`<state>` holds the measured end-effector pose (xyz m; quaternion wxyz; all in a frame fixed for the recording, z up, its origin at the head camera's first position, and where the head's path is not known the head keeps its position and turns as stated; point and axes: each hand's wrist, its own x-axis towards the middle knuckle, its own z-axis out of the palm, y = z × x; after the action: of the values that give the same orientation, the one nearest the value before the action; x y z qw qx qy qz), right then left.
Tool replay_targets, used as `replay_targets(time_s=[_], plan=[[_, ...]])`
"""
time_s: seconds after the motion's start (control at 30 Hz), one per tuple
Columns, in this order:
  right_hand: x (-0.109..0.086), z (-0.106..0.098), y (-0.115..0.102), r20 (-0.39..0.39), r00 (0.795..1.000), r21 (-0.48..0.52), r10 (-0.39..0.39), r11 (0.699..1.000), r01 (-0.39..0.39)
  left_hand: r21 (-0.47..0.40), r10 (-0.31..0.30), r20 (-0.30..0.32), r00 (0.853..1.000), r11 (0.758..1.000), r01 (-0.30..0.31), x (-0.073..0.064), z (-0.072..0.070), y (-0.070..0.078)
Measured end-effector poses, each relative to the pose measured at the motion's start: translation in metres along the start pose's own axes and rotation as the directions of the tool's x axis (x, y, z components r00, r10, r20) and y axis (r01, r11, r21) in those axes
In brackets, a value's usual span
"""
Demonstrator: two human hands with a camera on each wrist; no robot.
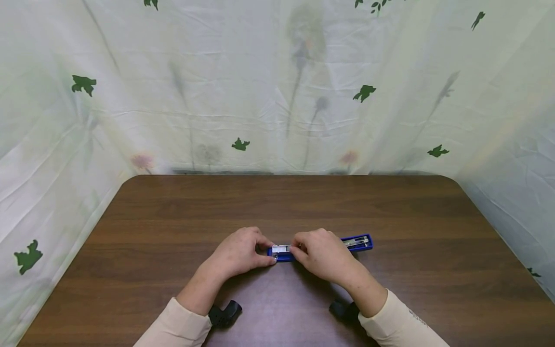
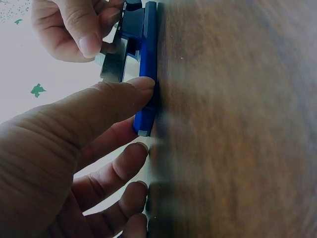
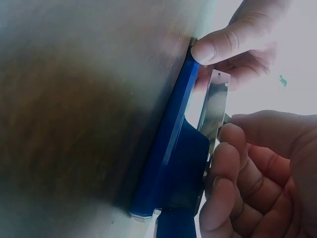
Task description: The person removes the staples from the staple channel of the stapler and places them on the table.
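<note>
A blue stapler [image 1: 357, 242] lies on the table, swung wide open, its top cover laid out to the right. My left hand [image 1: 243, 250] pinches the left end of the blue base [image 2: 147, 59] between thumb and fingers. Above the base stands the metal magazine [image 3: 214, 104], apart from it at the left end. At the magazine, my right hand [image 1: 325, 253] pinches what looks like a small strip of staples [image 2: 100, 58], mostly hidden by the fingertips. The right hand covers the stapler's middle in the head view.
The brown wooden table [image 1: 195, 202] spreads around both hands. A pale curtain [image 1: 269, 86] with green leaf-like patches hangs behind and at both sides. Black devices [image 1: 225, 314] sit at both wrists, close to the tabletop.
</note>
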<state>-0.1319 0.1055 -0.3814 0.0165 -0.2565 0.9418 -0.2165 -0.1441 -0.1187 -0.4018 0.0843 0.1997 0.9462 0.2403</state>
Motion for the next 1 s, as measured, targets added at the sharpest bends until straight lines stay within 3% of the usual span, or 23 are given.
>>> replay_targets(time_s=[0.5, 1.0], plan=[[-0.002, -0.012, 0.003, -0.041, 0.999, 0.037, 0.018, 0.999, -0.016, 0.004, -0.005, 0.000, 1.000, 1.000, 0.005, 0.000, -0.001, 0.001], [-0.002, -0.023, 0.005, -0.011, 0.998, 0.078, 0.060, 0.995, -0.059, 0.000, -0.012, 0.005, 1.000, 1.000, 0.012, 0.001, 0.000, -0.001]])
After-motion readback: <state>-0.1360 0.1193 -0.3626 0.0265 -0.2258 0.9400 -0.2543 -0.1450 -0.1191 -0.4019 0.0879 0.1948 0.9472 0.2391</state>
